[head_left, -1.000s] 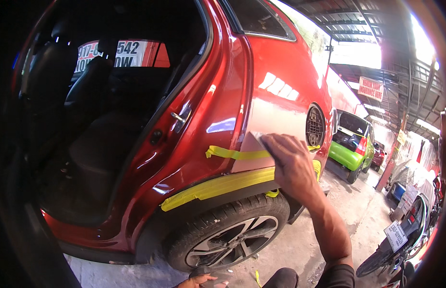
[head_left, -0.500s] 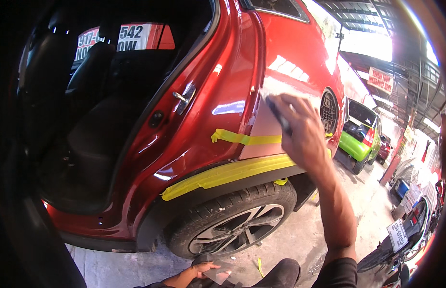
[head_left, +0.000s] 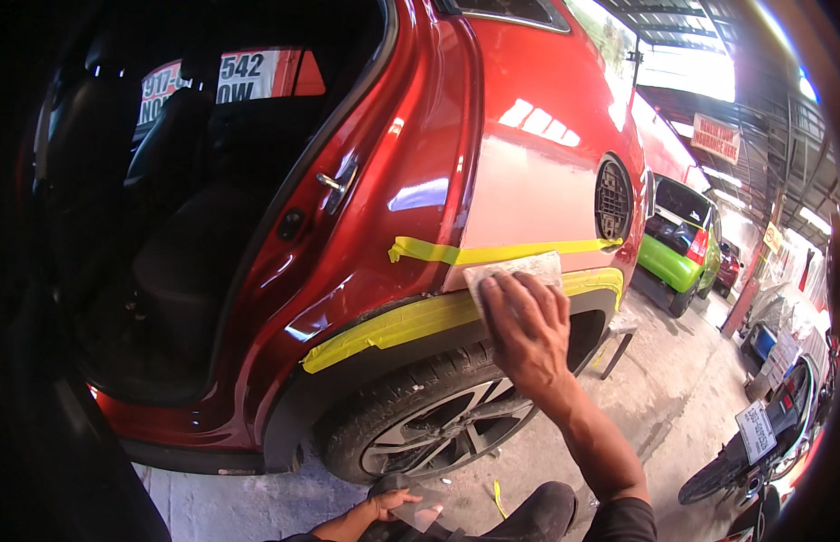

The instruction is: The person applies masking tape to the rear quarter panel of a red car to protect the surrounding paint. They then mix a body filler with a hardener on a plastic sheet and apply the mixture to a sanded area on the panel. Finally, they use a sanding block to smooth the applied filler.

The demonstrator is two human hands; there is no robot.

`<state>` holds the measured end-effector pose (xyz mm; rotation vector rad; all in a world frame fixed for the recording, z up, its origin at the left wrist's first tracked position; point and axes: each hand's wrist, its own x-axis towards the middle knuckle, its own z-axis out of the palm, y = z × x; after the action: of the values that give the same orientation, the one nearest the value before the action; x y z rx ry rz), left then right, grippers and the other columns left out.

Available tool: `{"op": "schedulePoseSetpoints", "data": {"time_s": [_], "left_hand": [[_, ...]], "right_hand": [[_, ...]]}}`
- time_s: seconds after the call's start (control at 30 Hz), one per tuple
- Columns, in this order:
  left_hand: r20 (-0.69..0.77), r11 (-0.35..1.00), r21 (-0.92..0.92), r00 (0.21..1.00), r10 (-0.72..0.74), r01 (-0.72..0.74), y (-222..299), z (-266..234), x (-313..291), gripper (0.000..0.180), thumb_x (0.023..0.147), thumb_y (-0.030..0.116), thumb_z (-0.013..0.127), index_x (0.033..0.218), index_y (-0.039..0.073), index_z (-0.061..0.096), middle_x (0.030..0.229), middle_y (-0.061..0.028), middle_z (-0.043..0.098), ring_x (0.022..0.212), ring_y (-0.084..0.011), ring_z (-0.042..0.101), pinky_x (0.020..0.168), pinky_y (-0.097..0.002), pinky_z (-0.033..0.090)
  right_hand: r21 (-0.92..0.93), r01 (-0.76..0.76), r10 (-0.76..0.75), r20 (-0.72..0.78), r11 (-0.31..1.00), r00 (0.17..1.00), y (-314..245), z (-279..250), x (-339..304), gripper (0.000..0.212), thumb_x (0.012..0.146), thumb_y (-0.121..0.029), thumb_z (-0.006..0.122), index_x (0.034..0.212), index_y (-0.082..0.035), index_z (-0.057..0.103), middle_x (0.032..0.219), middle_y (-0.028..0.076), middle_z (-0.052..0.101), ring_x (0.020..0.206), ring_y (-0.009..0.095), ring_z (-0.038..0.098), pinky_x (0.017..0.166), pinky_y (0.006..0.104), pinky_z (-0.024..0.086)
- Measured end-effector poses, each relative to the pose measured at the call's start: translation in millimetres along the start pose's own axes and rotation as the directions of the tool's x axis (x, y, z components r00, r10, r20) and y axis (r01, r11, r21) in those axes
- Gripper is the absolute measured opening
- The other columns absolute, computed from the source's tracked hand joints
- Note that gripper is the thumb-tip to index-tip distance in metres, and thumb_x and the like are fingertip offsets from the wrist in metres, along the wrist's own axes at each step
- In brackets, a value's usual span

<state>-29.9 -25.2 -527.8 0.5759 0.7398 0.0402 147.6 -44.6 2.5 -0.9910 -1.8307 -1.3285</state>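
My right hand (head_left: 535, 339) grips a pale, dusty rectangular sanding block (head_left: 519, 268), its fingers spread over the block's near side. The block is at the lower part of a red car's rear side panel (head_left: 546, 194), which has a dull pinkish sanded area. It overlaps a strip of yellow masking tape (head_left: 420, 250) across that area; whether it touches the panel, I cannot tell. More yellow tape (head_left: 393, 332) follows the black wheel arch below. Low down, by the tyre, my left hand (head_left: 390, 502) holds a thin, translucent grey sheet (head_left: 424, 509) between thumb and fingers.
The rear wheel (head_left: 447, 425) stands just below the taped arch. At left, the rear doorway shows dark seats (head_left: 180, 244). An uncovered round filler recess (head_left: 612, 199) lies right of the sanded area. A green car (head_left: 677, 248) and a motorcycle (head_left: 745, 452) stand at right.
My right hand has moved down from the upper part of the sanded area to the tape near the arch, turning the block flatter. The left hand has barely moved.
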Motion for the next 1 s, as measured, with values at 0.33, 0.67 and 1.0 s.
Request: {"op": "schedulePoseSetpoints", "data": {"time_s": [0.33, 0.67, 1.0], "left_hand": [[0.174, 0.998, -0.07, 0.985, 0.011, 0.001, 0.8, -8.9, 8.6, 0.099, 0.091, 0.016, 0.072, 0.158, 0.007, 0.0, 0.116, -0.0081, 0.064, 0.09, -0.0176, 0.07, 0.073, -0.033, 0.059], [-0.049, 0.997, 0.074, 0.999, -0.004, 0.007, 1.5, 4.4, -8.8, 0.062, 0.091, 0.023, 0.074, 0.141, 0.01, 0.04, 0.107, -0.0003, 0.066, 0.084, -0.0112, 0.067, 0.067, -0.0277, 0.056], [0.021, 0.997, -0.047, 0.998, 0.054, -0.053, -2.5, 5.4, -4.2, 0.068, 0.094, 0.019, 0.07, 0.147, 0.007, 0.029, 0.107, -0.0056, 0.066, 0.084, -0.0143, 0.068, 0.068, -0.0303, 0.058]], "right_hand": [[0.074, -0.059, 0.054, 0.064, 0.996, 0.996, 59.0, -28.7, 104.0, 0.057, 0.075, 0.005, 0.059, 0.131, -0.006, 0.059, 0.122, 0.014, 0.06, 0.115, 0.033, 0.056, 0.099, 0.0441, 0.042], [0.133, -0.099, 0.075, 0.179, 0.986, 0.981, 17.1, -21.7, 86.3, 0.051, 0.076, 0.0, 0.063, 0.125, -0.011, 0.063, 0.121, 0.01, 0.059, 0.111, 0.031, 0.055, 0.089, 0.0455, 0.046], [0.069, -0.002, 0.0, 0.032, 0.998, 0.999, -13.6, 2.3, 15.6, 0.053, 0.078, -0.015, 0.077, 0.129, -0.012, 0.062, 0.123, 0.005, 0.06, 0.112, 0.026, 0.055, 0.096, 0.0443, 0.04]]}}
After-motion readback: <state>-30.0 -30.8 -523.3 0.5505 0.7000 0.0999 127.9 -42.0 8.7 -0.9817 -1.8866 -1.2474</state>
